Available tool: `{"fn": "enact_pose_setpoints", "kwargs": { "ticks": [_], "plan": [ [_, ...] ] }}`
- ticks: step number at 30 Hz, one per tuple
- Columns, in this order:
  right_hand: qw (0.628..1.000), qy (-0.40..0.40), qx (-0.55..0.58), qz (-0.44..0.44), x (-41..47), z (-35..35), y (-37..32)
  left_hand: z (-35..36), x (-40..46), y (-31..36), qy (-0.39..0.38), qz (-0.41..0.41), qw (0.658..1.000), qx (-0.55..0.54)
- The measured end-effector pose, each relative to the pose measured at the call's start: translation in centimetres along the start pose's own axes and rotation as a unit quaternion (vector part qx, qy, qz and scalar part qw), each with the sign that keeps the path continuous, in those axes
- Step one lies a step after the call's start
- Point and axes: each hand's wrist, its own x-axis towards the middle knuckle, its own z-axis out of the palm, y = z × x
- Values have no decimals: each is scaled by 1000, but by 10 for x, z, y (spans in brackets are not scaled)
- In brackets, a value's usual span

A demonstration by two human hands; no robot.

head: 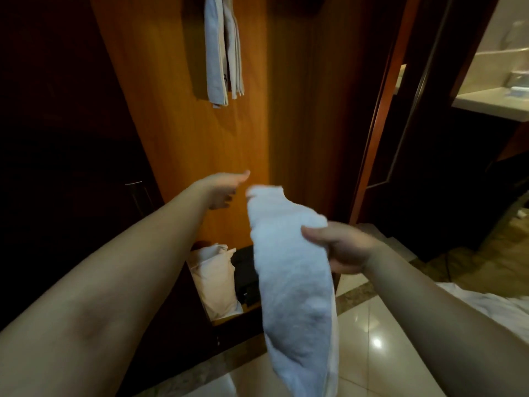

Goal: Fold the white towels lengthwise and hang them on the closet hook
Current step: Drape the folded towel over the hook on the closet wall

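A white towel (289, 270), folded into a long narrow strip, hangs in front of me, and my right hand (340, 247) grips it near its upper end. My left hand (221, 190) is stretched forward just left of the towel's top, fingers relaxed and holding nothing. High on the wooden closet panel (249, 133), other white towels (223, 50) hang folded; the hook itself is out of frame above them.
A cream pillow (214, 279) and a dark box (246, 276) sit in the closet's bottom compartment. Dark closet doors stand at left. A bathroom doorway and counter (492, 101) lie at right. Glossy tiled floor (372, 325) is below, with white bedding (486, 299) at lower right.
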Motion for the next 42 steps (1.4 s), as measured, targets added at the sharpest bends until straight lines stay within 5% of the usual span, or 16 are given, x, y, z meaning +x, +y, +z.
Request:
{"fn": "enact_pose_setpoints", "kwargs": {
  "ticks": [2,7,13,18,25,29,33,36,39,42],
  "plan": [
    [997,57,19,-43,6,-4,-13,7,-2,-14,34,14,998,56],
    [975,203,-23,-90,26,-16,-29,46,-57,-34,142,226,963,-27],
    [944,258,-153,-139,38,2,-45,101,-116,-58,113,339,931,71],
    [913,319,-203,-153,48,15,-62,106,-110,-52,221,301,920,122],
    [880,397,-145,-215,47,-3,-89,69,-73,-75,264,186,921,220],
    [858,455,-99,-217,40,-26,-97,30,-62,-81,295,154,892,307],
    [812,525,-174,-188,26,-43,-98,-13,-70,-73,383,145,832,374],
    [830,517,-109,-180,17,-51,-91,-45,-80,-57,410,185,799,400],
    [818,540,-93,-171,10,-57,-90,-63,-87,-50,385,219,841,312],
    [814,551,-108,-150,5,-61,-89,-73,-93,-51,329,256,908,43]
  ]
}}
